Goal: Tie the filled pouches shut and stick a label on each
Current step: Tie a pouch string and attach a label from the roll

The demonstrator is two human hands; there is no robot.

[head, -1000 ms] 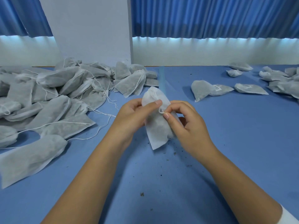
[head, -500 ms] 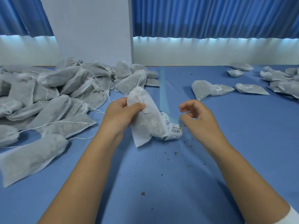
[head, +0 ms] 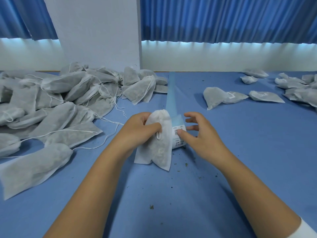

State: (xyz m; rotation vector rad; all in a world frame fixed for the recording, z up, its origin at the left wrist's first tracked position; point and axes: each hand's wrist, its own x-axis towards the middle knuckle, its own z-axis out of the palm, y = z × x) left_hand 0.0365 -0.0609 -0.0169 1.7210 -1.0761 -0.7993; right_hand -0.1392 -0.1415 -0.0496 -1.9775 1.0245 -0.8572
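Pouch (head: 161,149) gripped in left hand (head: 140,130); right hand (head: 204,140) touching label roll (head: 177,143)

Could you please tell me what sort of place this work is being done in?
Probably a small hand-packing workroom: a blue table heaped with filled pouches on the left, a label roll at the centre, labelled pouches laid out on the right, and curtains along the wall.

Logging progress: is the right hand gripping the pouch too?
No, only the left hand grips the pouch; the right hand touches the label roll beside it.
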